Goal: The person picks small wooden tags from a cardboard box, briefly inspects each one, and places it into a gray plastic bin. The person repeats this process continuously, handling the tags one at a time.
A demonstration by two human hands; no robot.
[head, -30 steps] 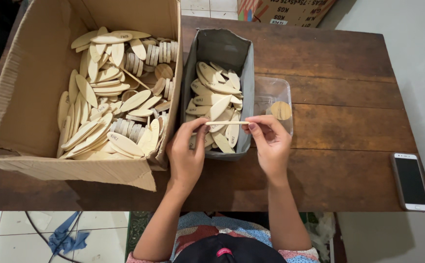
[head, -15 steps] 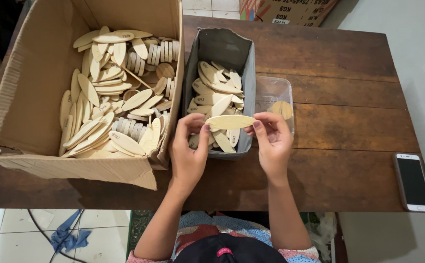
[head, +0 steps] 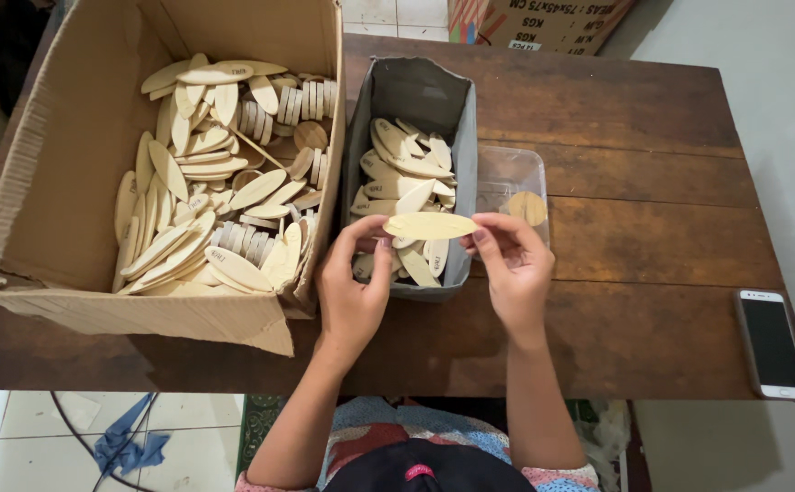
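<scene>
My left hand [head: 354, 282] and my right hand [head: 511, 269] hold one flat oval wooden piece [head: 429, 226] by its two ends, its broad face turned up, just over the near end of a grey box [head: 416, 91]. That box holds several similar pale oval pieces [head: 402, 169]. To its left a large cardboard box [head: 70, 155] is filled with many more oval wooden pieces [head: 206, 191], some stacked on edge.
A clear plastic tub [head: 511, 178] with a round wooden disc [head: 527, 208] stands right of the grey box. A white phone [head: 771, 343] lies near the dark wooden table's [head: 643, 273] right front edge. Another cardboard box [head: 543, 18] sits beyond the table.
The oval piece was held edge-on a second ago; it has been turned so its flat face now points up. Both hands stayed in about the same place.
</scene>
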